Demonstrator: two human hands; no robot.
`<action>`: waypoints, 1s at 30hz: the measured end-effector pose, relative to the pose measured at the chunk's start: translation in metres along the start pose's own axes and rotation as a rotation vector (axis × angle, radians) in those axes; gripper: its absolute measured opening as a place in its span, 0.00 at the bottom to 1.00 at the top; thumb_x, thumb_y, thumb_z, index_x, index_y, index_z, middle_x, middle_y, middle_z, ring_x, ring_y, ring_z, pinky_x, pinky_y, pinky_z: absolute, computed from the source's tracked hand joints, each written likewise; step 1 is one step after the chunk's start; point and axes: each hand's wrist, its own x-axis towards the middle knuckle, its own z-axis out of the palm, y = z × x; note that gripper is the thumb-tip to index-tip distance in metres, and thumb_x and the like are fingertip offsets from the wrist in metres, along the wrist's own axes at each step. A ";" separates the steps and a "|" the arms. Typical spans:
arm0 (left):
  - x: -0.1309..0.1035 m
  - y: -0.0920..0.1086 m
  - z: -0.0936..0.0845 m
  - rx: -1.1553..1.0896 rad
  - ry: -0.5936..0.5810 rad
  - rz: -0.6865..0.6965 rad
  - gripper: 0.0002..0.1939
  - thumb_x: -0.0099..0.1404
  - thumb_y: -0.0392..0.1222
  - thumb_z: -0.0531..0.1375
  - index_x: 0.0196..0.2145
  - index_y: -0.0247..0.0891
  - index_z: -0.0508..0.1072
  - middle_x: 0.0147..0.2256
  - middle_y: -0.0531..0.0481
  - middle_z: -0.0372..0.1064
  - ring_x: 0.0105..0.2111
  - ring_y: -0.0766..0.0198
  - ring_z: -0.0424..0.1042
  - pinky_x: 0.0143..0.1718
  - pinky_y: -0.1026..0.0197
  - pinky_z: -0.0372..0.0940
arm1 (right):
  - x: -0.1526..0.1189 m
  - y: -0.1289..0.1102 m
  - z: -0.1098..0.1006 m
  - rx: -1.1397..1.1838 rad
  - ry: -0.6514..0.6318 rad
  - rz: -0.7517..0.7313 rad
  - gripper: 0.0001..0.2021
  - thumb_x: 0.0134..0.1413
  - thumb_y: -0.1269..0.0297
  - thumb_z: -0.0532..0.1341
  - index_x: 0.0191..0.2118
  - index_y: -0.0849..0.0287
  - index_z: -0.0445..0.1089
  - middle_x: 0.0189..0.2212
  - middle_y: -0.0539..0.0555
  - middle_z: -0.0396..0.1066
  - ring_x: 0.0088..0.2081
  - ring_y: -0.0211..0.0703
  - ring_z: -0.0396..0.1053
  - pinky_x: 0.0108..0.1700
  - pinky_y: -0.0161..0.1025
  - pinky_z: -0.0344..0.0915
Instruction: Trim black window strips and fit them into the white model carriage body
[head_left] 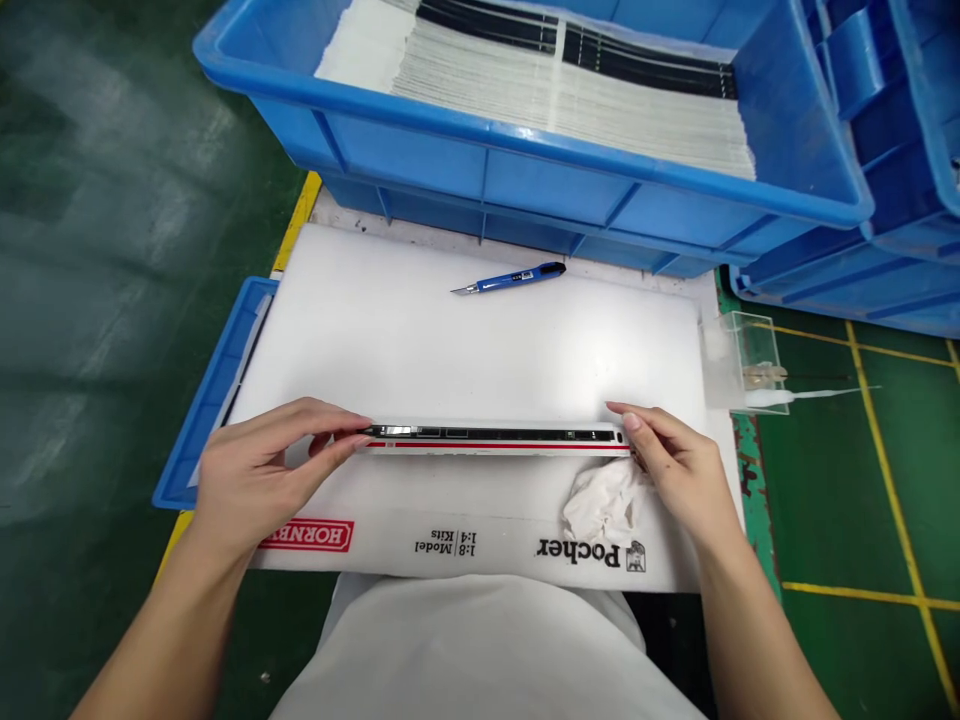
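A long, slim model train carriage side [495, 442], white with a red stripe and a black window band, spans the space between my hands. My left hand [277, 465] pinches its left end between thumb and fingers. At the opposite end, my right hand [671, 460] grips it with the thumb on top, the index finger stretched out. Under and beside the right end lies a crumpled white cloth [604, 500]. Beneath everything is a white foam sheet [450, 360] with printed lettering along its near edge.
A blue utility knife [510, 280] lies on the foam, blade exposed to the left. Behind it stands a large blue bin [555, 150] holding stacked white sheets [600, 100]. A blue tray [176, 470] is at left, a clear box [757, 350] with thin tools at right.
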 end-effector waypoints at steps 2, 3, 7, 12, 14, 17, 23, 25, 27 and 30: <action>-0.001 -0.001 0.000 0.007 -0.005 0.010 0.15 0.58 0.29 0.74 0.42 0.41 0.85 0.37 0.52 0.83 0.33 0.63 0.80 0.34 0.63 0.76 | -0.002 -0.002 0.004 0.016 0.003 0.066 0.15 0.75 0.54 0.59 0.49 0.61 0.76 0.37 0.52 0.77 0.31 0.38 0.75 0.34 0.39 0.75; -0.002 -0.001 0.000 0.009 -0.003 0.014 0.15 0.58 0.29 0.75 0.43 0.41 0.85 0.37 0.52 0.83 0.33 0.64 0.80 0.34 0.63 0.76 | -0.002 -0.002 0.006 0.020 0.002 0.088 0.15 0.75 0.54 0.60 0.49 0.61 0.76 0.38 0.53 0.78 0.33 0.39 0.76 0.36 0.40 0.76; -0.002 -0.003 -0.001 0.036 0.009 -0.004 0.14 0.59 0.31 0.74 0.42 0.43 0.85 0.36 0.53 0.83 0.33 0.63 0.80 0.33 0.63 0.76 | -0.005 -0.001 0.012 0.007 0.027 0.119 0.13 0.73 0.54 0.62 0.47 0.60 0.76 0.39 0.53 0.78 0.35 0.40 0.76 0.38 0.41 0.76; -0.003 -0.003 -0.003 0.053 0.017 -0.025 0.12 0.60 0.34 0.74 0.42 0.44 0.86 0.35 0.52 0.83 0.32 0.62 0.80 0.31 0.62 0.77 | -0.011 0.005 0.018 -0.060 0.117 0.083 0.13 0.72 0.54 0.63 0.47 0.59 0.76 0.41 0.53 0.76 0.40 0.44 0.75 0.43 0.45 0.75; -0.003 -0.003 -0.002 0.056 0.015 -0.024 0.12 0.60 0.34 0.74 0.42 0.44 0.86 0.36 0.52 0.84 0.31 0.62 0.80 0.31 0.62 0.77 | -0.012 0.009 0.021 -0.089 0.145 0.065 0.13 0.71 0.54 0.63 0.47 0.59 0.76 0.43 0.54 0.76 0.44 0.46 0.74 0.47 0.49 0.74; -0.003 -0.002 -0.001 0.056 0.013 -0.028 0.11 0.60 0.33 0.74 0.41 0.43 0.86 0.36 0.52 0.83 0.31 0.62 0.80 0.32 0.62 0.77 | -0.014 0.014 0.027 -0.112 0.168 0.041 0.13 0.70 0.54 0.64 0.47 0.59 0.76 0.45 0.55 0.76 0.48 0.49 0.74 0.51 0.52 0.73; -0.004 0.000 0.000 0.048 0.020 -0.030 0.13 0.60 0.30 0.74 0.41 0.43 0.85 0.36 0.53 0.83 0.33 0.63 0.80 0.34 0.62 0.76 | -0.018 0.016 0.035 -0.106 0.209 0.008 0.13 0.71 0.54 0.64 0.48 0.59 0.76 0.47 0.56 0.76 0.50 0.50 0.75 0.53 0.53 0.73; -0.004 0.001 0.001 0.050 0.020 -0.038 0.13 0.59 0.30 0.74 0.41 0.43 0.86 0.35 0.54 0.83 0.32 0.63 0.80 0.34 0.62 0.76 | -0.018 0.016 0.035 -0.104 0.211 0.007 0.13 0.71 0.54 0.64 0.48 0.59 0.76 0.47 0.56 0.76 0.50 0.50 0.75 0.53 0.53 0.73; -0.004 0.002 0.002 0.048 0.020 -0.042 0.12 0.60 0.30 0.74 0.40 0.42 0.86 0.35 0.54 0.83 0.32 0.64 0.79 0.33 0.62 0.76 | -0.018 0.015 0.035 -0.103 0.208 0.013 0.13 0.70 0.54 0.64 0.48 0.59 0.76 0.47 0.56 0.77 0.49 0.50 0.75 0.53 0.53 0.73; -0.004 0.001 0.002 0.049 0.012 -0.016 0.12 0.60 0.29 0.73 0.40 0.41 0.85 0.35 0.54 0.82 0.32 0.65 0.79 0.32 0.63 0.75 | -0.016 0.014 0.036 -0.103 0.210 0.034 0.13 0.70 0.53 0.64 0.47 0.59 0.76 0.45 0.55 0.77 0.48 0.49 0.75 0.53 0.53 0.73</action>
